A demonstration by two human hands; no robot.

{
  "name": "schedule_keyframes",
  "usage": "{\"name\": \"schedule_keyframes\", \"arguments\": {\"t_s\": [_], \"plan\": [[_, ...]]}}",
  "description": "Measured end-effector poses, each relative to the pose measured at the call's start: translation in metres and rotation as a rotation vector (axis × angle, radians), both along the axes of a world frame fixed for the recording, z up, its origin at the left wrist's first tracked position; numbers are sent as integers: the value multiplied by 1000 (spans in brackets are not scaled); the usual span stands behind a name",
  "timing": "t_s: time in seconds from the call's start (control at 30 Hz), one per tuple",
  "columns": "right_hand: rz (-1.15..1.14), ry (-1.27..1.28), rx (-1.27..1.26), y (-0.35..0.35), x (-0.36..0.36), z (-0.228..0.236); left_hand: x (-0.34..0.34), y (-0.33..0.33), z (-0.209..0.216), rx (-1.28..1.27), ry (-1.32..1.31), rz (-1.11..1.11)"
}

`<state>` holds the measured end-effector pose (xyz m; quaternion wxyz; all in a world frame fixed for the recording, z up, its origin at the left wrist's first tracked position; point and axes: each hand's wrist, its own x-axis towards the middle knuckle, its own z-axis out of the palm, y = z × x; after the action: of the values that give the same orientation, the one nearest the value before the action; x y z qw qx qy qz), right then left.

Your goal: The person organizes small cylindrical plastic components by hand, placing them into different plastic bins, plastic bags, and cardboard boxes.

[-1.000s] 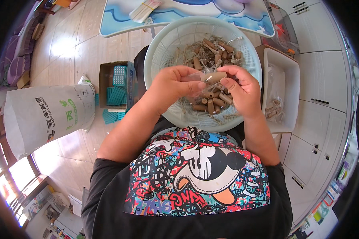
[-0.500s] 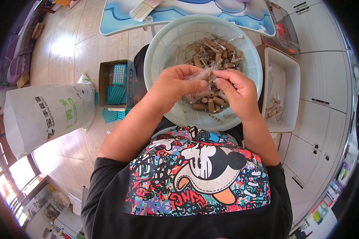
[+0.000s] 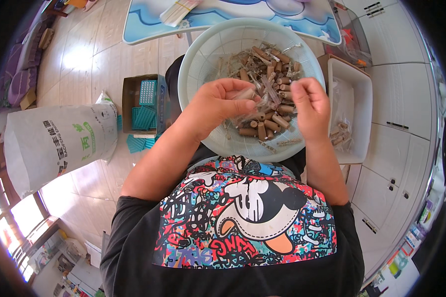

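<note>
In front of my body stands a pale green mesh basket [image 3: 193, 64] holding many short brown cylinders [image 3: 248, 132] mixed with dry, stringy scraps. Over its middle, my left hand [image 3: 215, 106] is closed on a crumpled clear plastic bag [image 3: 244, 93], pinched between thumb and fingers. What the bag contains is hard to make out. Above the basket's right side is my right hand [image 3: 312, 109], its thumb and fingertips pressed together. Anything in that pinch is too small to name.
A white bin [image 3: 362, 114] with bagged brown cylinders stands right of the basket. On the left are a cardboard box [image 3: 129, 104] of teal trays [image 3: 144, 116] and a large white sack [image 3: 64, 143]. A blue patterned table [image 3: 143, 24] is beyond, carrying a bundle of thin sticks [image 3: 178, 12].
My right hand has moved right, away from the plastic bag and my left hand. The left hand stays in nearly the same place, still gripping the bag.
</note>
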<state>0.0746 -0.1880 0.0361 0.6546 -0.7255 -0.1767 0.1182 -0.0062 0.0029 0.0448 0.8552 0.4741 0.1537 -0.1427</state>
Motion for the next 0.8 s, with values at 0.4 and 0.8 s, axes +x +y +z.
{"name": "schedule_keyframes", "arguments": {"t_s": [0.4,0.8], "plan": [[187,-184,-85,15,-18,-1,-1,-7,-10,-39,5,85],[201,-94,-171,23,-17,17,3,-14,-3,134,-69,211]]}}
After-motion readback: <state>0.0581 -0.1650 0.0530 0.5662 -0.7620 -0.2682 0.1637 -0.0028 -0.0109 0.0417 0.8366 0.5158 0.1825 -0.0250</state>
